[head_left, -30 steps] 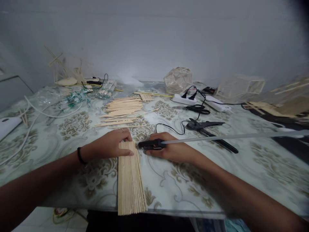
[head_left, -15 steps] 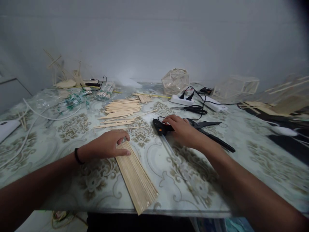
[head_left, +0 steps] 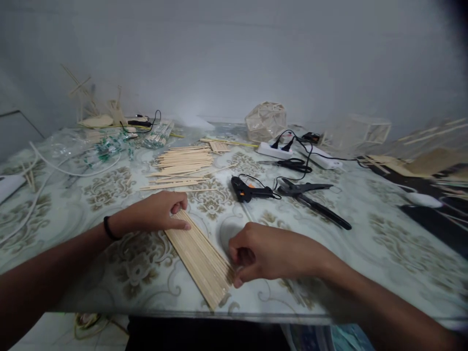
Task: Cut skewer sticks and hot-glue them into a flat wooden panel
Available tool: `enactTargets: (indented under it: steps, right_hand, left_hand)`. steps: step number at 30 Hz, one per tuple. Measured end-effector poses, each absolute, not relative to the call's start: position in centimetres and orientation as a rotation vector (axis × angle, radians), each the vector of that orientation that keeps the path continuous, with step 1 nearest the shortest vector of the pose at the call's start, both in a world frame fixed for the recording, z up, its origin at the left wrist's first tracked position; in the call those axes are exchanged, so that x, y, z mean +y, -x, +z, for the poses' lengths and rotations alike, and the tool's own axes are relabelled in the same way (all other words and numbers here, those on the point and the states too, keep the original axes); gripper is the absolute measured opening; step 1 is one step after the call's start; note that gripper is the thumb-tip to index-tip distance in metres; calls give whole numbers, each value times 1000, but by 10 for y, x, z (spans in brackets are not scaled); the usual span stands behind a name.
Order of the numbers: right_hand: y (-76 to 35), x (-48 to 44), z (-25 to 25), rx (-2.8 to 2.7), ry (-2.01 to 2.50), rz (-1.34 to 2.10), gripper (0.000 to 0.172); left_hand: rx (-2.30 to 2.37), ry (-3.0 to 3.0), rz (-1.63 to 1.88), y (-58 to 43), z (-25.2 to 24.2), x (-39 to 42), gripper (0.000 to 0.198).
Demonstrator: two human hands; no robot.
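Observation:
A flat panel of thin bamboo sticks laid side by side [head_left: 201,261] slants across the table's near side. At its far end, my left hand [head_left: 161,212] is closed, thumb on top and fingers curled around the edge. My right hand [head_left: 270,251] has its thumb and curled fingers pinched at the panel's right edge, near the close corner; the exact contact is partly hidden. Beyond the right hand lies a black glue gun [head_left: 250,190] on its side, with black-handled pliers [head_left: 314,202] next to it.
Loose wooden sticks [head_left: 185,163] are heaped behind the panel. Scissors [head_left: 292,165] lie before a white power strip [head_left: 276,150] with plugs and cables. A faceted stick frame [head_left: 266,122] stands near the wall. Green-and-clear plastic packs [head_left: 113,144] are at the left.
My right hand has left the glue gun and come down to the panel's right edge. My left hand stays at the panel's far end.

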State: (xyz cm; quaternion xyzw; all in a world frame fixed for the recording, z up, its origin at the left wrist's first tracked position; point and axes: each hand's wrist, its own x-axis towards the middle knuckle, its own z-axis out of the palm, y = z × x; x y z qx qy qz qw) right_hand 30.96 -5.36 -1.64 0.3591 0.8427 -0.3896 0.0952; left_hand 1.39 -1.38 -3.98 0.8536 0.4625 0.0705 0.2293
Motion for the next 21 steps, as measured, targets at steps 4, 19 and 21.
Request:
enactTargets:
  steps: [4, 19, 21]
  right_hand:
    - [-308, -56, -15, 2470, -1054, -1091, 28]
    - [-298, -69, -6, 2390, -1223, -1066, 16]
    - [-297, -70, -6, 2388, -1215, -1078, 14]
  left_hand:
    - [1255, -2349, 211, -14, -40, -14, 41]
    - [1315, -2399, 145, -15, -42, -14, 41]
    - [1324, -2415, 137, -15, -42, -14, 39]
